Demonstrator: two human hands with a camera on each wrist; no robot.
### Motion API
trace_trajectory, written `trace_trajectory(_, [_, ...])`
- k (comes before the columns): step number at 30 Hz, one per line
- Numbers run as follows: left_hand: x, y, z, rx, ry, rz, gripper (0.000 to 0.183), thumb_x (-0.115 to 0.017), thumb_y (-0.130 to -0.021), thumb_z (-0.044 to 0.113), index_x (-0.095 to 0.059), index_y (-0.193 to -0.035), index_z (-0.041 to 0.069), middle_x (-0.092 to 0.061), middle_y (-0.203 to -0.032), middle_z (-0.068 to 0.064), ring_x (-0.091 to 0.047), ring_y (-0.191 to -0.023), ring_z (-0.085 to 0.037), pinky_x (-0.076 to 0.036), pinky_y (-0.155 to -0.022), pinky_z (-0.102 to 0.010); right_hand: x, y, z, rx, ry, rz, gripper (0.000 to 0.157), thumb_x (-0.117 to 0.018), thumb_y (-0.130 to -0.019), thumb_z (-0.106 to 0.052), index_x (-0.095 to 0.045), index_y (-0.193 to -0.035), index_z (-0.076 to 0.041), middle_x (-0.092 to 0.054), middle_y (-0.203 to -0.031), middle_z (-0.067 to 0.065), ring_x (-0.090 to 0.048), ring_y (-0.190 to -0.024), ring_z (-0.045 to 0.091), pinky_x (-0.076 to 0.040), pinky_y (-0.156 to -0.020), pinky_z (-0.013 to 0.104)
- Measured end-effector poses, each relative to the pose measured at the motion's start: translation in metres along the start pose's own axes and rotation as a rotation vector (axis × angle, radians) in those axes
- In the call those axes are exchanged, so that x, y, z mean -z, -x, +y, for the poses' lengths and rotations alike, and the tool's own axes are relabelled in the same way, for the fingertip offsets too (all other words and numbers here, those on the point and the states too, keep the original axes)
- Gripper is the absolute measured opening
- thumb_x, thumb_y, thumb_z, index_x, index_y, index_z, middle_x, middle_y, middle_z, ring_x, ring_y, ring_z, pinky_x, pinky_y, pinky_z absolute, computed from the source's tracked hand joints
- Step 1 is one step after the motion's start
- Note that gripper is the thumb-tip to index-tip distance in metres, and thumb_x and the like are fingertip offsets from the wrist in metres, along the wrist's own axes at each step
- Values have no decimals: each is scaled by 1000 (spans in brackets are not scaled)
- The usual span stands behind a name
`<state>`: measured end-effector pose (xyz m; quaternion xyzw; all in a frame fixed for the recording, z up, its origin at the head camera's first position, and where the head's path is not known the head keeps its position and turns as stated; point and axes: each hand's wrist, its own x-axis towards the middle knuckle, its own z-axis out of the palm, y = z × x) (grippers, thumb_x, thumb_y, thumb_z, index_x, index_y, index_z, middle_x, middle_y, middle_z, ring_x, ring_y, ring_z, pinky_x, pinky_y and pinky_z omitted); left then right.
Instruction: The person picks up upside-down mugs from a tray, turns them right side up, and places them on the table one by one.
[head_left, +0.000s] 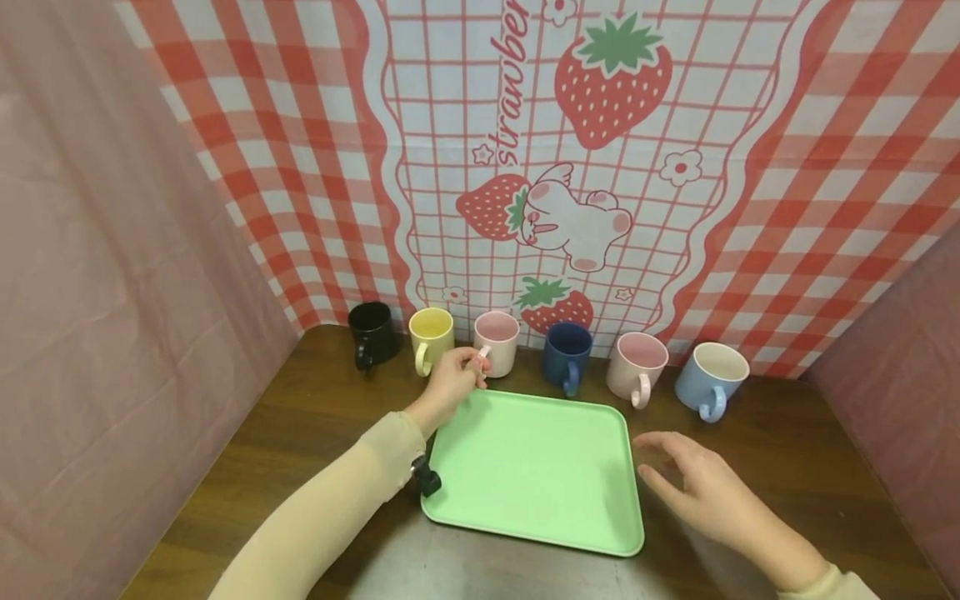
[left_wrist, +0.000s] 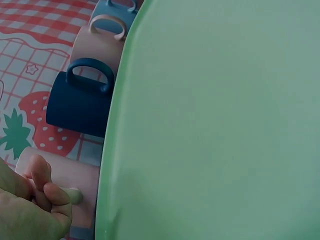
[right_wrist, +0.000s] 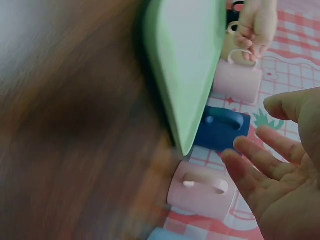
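Note:
My left hand [head_left: 454, 383] pinches the handle of a pale pink mug [head_left: 498, 343], which stands upright behind a light green tray [head_left: 536, 471]. In the left wrist view the thumb and fingers [left_wrist: 44, 187] curl about that handle. To the right of the tray, my right hand [head_left: 693, 483] is in the air with its fingers spread and holds nothing. Nearest to it are a second pink mug [head_left: 637, 367] and a light blue mug [head_left: 712, 375]. The right wrist view shows the open palm beside the dark blue mug [right_wrist: 220, 129].
Left of the gripped mug stand a yellow mug [head_left: 432, 329] and a black mug [head_left: 372, 333]. All the mugs form a row along the back of the brown wooden table [head_left: 255, 475]. A strawberry-print cloth [head_left: 592, 192] hangs right behind them.

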<state>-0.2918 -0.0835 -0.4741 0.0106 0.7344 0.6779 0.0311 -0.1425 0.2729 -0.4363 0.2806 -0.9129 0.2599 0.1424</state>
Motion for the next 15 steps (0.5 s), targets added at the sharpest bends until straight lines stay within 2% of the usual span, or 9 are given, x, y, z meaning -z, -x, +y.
trace_trajectory(2, [0, 0, -1, 5, -5, 0, 20, -50, -103, 0, -68, -96, -4, -68, -93, -16, -60, -66, -14, -56, -80, -53, 0, 0, 1, 19, 73, -3, 43, -80, -86, -14, -64, -126, -12, -67, -119, -3, -65, -104, 14, -48, -88, 19])
trace_trajectory(5, [1, 0, -3, 8, -5, -5, 19, -51, -104, 1, -68, -97, -5, -69, -95, -20, -61, -66, -15, -57, -77, -49, -1, 0, 1, 36, 153, -6, 55, -83, -84, -19, -61, -134, -9, -64, -129, 5, -61, -118, 23, -41, -100, 22])
trace_trajectory(9, [2, 0, -4, 2, -12, -19, 19, -50, -104, 1, -66, -100, -8, -67, -101, -28, -62, -66, -15, -58, -74, -43, 0, 1, 3, 62, 209, -6, 66, -85, -82, -25, -58, -139, -6, -59, -137, 15, -57, -124, 32, -43, -101, 36])
trace_trajectory(13, [4, -1, -4, -12, -51, -47, 19, -51, -104, 1, -66, -101, -9, -68, -103, -29, -66, -68, -18, -58, -76, -45, 5, 3, 5, 74, 234, -52, 74, -84, -84, -33, -53, -146, -8, -51, -147, 18, -51, -131, 36, -41, -107, 33])
trace_trajectory(15, [5, -2, -4, -23, -82, -71, 18, -51, -104, 2, -66, -101, -8, -69, -104, -26, -69, -71, -20, -57, -77, -48, 9, 5, 7, 74, 239, -81, 78, -83, -84, -37, -49, -150, -10, -47, -151, 18, -48, -134, 38, -41, -108, 36])
